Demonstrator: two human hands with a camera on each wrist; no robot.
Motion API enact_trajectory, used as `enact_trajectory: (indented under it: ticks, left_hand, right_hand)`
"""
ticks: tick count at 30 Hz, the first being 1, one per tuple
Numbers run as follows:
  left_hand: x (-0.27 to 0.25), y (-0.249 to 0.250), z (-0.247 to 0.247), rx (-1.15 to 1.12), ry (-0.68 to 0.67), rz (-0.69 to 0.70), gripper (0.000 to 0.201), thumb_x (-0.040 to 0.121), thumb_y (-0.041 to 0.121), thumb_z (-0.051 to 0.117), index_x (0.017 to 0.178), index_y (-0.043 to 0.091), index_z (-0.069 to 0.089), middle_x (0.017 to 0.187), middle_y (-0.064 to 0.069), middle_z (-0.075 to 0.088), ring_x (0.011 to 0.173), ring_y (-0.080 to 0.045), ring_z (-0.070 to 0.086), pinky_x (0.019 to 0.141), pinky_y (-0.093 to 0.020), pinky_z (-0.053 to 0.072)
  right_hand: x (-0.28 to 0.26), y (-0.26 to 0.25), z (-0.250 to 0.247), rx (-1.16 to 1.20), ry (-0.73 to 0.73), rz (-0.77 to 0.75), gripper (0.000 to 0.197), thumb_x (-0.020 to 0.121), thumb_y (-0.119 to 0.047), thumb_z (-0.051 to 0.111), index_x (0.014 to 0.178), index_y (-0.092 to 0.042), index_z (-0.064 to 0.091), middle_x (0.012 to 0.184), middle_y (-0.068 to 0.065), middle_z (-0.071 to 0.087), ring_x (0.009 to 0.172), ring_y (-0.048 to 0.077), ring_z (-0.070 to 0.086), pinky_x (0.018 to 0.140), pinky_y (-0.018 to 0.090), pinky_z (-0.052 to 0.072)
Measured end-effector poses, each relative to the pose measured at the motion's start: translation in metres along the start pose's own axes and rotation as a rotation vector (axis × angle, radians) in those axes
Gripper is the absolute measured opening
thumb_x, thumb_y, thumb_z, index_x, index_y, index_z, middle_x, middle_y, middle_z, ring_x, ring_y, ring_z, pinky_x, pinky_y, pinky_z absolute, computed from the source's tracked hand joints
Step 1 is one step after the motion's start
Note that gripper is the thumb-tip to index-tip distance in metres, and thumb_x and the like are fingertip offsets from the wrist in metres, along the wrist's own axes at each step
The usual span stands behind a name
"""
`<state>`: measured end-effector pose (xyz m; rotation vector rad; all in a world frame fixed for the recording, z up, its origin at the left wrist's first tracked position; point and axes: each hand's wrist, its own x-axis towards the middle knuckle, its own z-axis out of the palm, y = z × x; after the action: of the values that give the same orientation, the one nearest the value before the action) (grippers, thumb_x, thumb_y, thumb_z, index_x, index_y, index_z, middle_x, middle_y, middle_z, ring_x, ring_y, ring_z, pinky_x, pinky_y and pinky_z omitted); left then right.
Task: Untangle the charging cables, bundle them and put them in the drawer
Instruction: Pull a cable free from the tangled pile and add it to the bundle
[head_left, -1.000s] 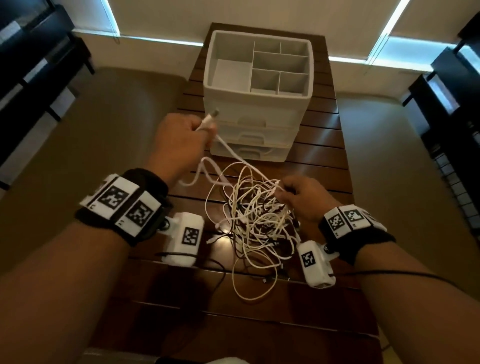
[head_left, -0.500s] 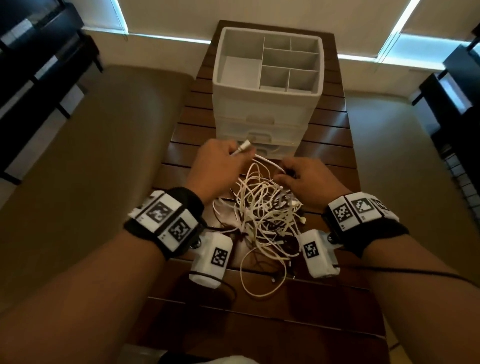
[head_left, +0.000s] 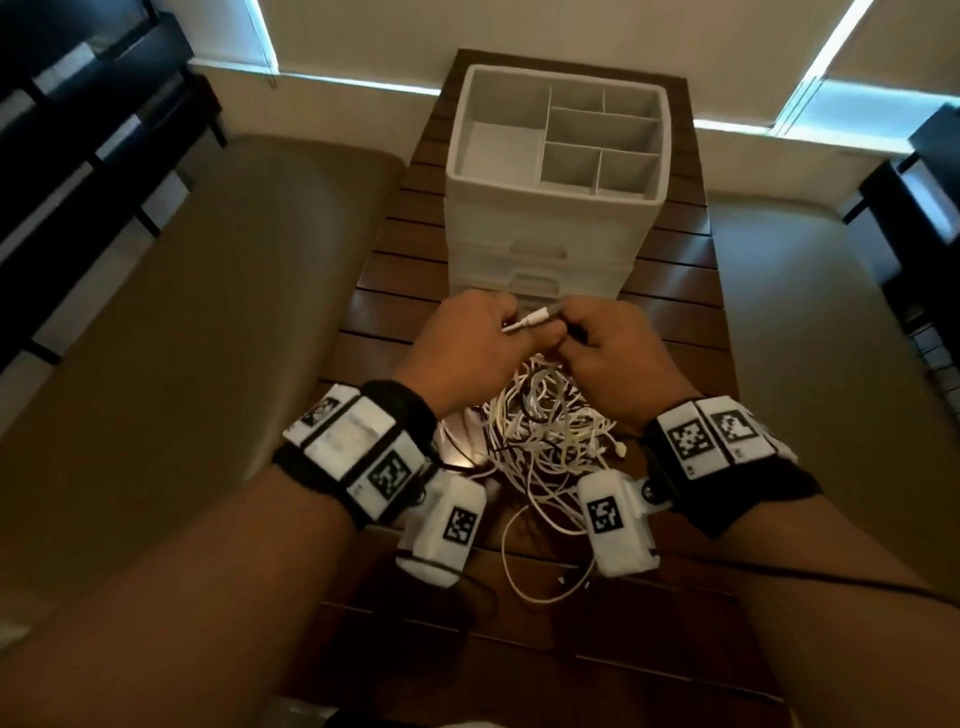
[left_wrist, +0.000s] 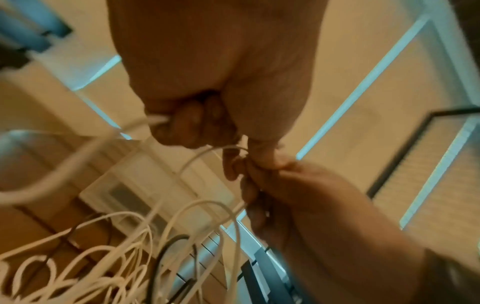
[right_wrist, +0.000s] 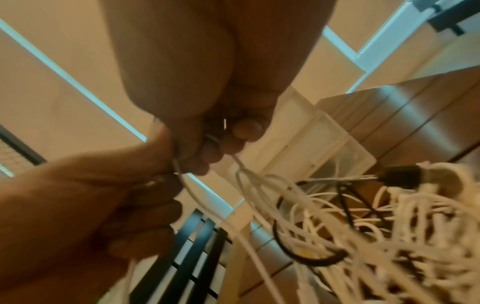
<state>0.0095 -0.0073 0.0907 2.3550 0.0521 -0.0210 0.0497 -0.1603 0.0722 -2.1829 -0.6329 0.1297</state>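
A tangle of mostly white charging cables (head_left: 545, 434), with a few black ones, lies on the slatted wooden table (head_left: 675, 322). My two hands meet just above its far edge, in front of the white drawer unit (head_left: 550, 234). My left hand (head_left: 506, 325) grips a white cable whose plug end (head_left: 540, 316) sticks out toward the right. My right hand (head_left: 571, 327) pinches a cable right beside it. In the left wrist view the left hand (left_wrist: 197, 125) is curled round the cable (left_wrist: 145, 121). The right wrist view shows the right hand's fingertips (right_wrist: 233, 131) pinching a strand (right_wrist: 241, 164) that runs into the tangle (right_wrist: 376, 236).
The drawer unit's top is an open tray with several compartments (head_left: 597, 135); its drawers (head_left: 537, 283) below are closed. Tan cushioned seats (head_left: 208, 312) flank the narrow table. Dark shelving (head_left: 78, 130) stands at the far left and right.
My left hand came down and to the right with the cable end. My right hand rose from the tangle to meet it. Both hands now hold cable together by the drawers.
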Motion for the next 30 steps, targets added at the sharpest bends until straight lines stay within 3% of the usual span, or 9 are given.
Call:
enact_trajectory:
  ticks: [3, 8, 13, 17, 22, 24, 26, 28, 30]
  left_hand:
    - [0.0, -0.011, 0.004, 0.055, 0.004, -0.018, 0.04, 0.089, 0.045, 0.061, 0.062, 0.017, 0.055, 0.057, 0.0, 0.052, 0.055, -0.018, 0.05, 0.05, -0.03, 0.034]
    - [-0.002, -0.017, -0.02, 0.035, 0.132, -0.106, 0.047, 0.09, 0.04, 0.063, 0.051, 0.02, 0.047, 0.048, 0.005, 0.042, 0.045, -0.011, 0.039, 0.045, -0.026, 0.027]
    - [-0.007, -0.023, -0.05, 0.246, -0.029, -0.22, 0.034, 0.088, 0.042, 0.065, 0.068, 0.015, 0.06, 0.061, 0.0, 0.052, 0.055, -0.012, 0.048, 0.048, -0.026, 0.029]
    - [-0.021, -0.021, -0.061, 0.205, 0.178, -0.288, 0.035, 0.093, 0.053, 0.051, 0.079, 0.021, 0.053, 0.072, 0.003, 0.052, 0.066, -0.012, 0.05, 0.052, -0.028, 0.03]
    - [-0.045, 0.001, -0.06, 0.159, 0.263, -0.232, 0.033, 0.1, 0.044, 0.039, 0.079, 0.02, 0.044, 0.071, 0.003, 0.046, 0.063, -0.01, 0.043, 0.052, -0.029, 0.027]
    - [-0.051, 0.006, -0.066, 0.268, 0.28, -0.239, 0.025, 0.101, 0.042, 0.039, 0.091, 0.019, 0.043, 0.073, 0.003, 0.045, 0.066, -0.015, 0.046, 0.054, -0.031, 0.03]
    - [-0.057, 0.006, -0.075, 0.369, 0.282, -0.277, 0.022, 0.101, 0.04, 0.04, 0.097, 0.019, 0.041, 0.074, 0.003, 0.043, 0.065, -0.018, 0.046, 0.055, -0.032, 0.03]
    - [-0.061, 0.003, -0.084, 0.434, 0.262, -0.333, 0.022, 0.101, 0.04, 0.04, 0.098, 0.017, 0.041, 0.074, 0.002, 0.043, 0.062, -0.014, 0.043, 0.051, -0.031, 0.027]
    - [-0.063, -0.001, -0.089, 0.437, 0.222, -0.379, 0.023, 0.1, 0.038, 0.042, 0.1, 0.015, 0.044, 0.077, -0.001, 0.047, 0.064, -0.017, 0.045, 0.053, -0.032, 0.028]
  right_hand:
    - [-0.004, 0.013, 0.006, 0.073, -0.133, 0.094, 0.008, 0.092, -0.018, 0.058, 0.09, -0.019, 0.066, 0.068, -0.006, 0.062, 0.058, 0.006, 0.054, 0.057, 0.027, 0.046]
    - [-0.02, 0.053, 0.013, -0.293, -0.305, 0.241, 0.013, 0.093, -0.025, 0.057, 0.082, -0.019, 0.059, 0.078, -0.002, 0.061, 0.078, 0.019, 0.058, 0.068, 0.031, 0.044]
    - [-0.018, 0.056, 0.007, -0.263, 0.0, 0.225, 0.011, 0.091, -0.022, 0.062, 0.093, -0.014, 0.069, 0.086, 0.005, 0.067, 0.078, 0.018, 0.061, 0.068, 0.025, 0.041]
    - [-0.009, 0.033, 0.001, -0.06, 0.172, 0.221, 0.008, 0.084, -0.024, 0.071, 0.087, -0.018, 0.067, 0.08, -0.002, 0.069, 0.072, 0.013, 0.065, 0.066, 0.028, 0.052]
    - [-0.004, -0.004, 0.034, 0.028, -0.108, 0.239, 0.005, 0.086, -0.022, 0.069, 0.084, -0.019, 0.066, 0.074, -0.002, 0.067, 0.064, 0.01, 0.064, 0.055, 0.023, 0.05]
    - [-0.007, -0.013, 0.051, 0.233, -0.373, 0.27, 0.016, 0.088, -0.022, 0.067, 0.104, -0.017, 0.065, 0.089, 0.002, 0.072, 0.077, 0.014, 0.07, 0.068, 0.027, 0.057]
    - [-0.012, -0.009, 0.061, 0.173, -0.595, 0.237, 0.043, 0.087, -0.03, 0.068, 0.127, -0.025, 0.055, 0.114, -0.004, 0.068, 0.098, 0.011, 0.067, 0.085, 0.028, 0.054]
    - [-0.019, 0.002, 0.057, 0.004, -0.615, 0.218, 0.052, 0.086, -0.032, 0.069, 0.134, -0.033, 0.048, 0.118, -0.011, 0.062, 0.1, 0.005, 0.063, 0.085, 0.025, 0.052]
    - [-0.025, 0.019, 0.045, -0.092, -0.467, 0.258, 0.037, 0.087, -0.026, 0.067, 0.122, -0.03, 0.057, 0.105, -0.011, 0.064, 0.09, 0.005, 0.063, 0.082, 0.027, 0.054]
